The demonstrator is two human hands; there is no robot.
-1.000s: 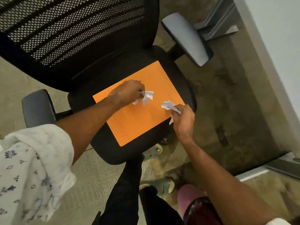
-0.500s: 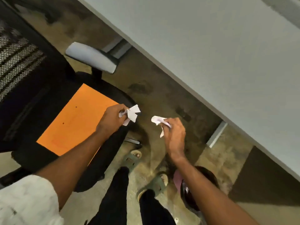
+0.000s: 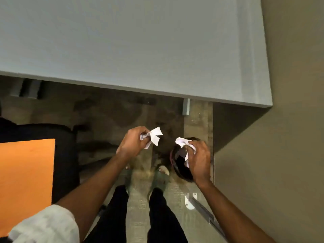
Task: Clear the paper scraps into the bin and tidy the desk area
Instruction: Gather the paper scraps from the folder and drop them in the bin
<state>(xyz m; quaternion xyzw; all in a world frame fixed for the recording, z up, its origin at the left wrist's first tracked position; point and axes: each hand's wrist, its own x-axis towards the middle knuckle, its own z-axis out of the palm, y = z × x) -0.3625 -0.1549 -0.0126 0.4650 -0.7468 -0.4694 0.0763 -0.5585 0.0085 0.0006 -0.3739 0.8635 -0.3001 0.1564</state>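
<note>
Left hand (image 3: 133, 142) is being used to pinch a white paper scrap (image 3: 155, 135). Another crumpled scrap (image 3: 182, 142) is being gripped by the right hand (image 3: 199, 160) above the dark bin (image 3: 172, 158).

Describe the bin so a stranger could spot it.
Start at the big grey desk; on the floor below its near edge, toward the right, sits the bin, directly under the right hand holding a paper scrap. It is the only round, dark-mouthed thing there, with a reddish rim.

Dim underneath, soft blur, perhaps overhead light
</note>
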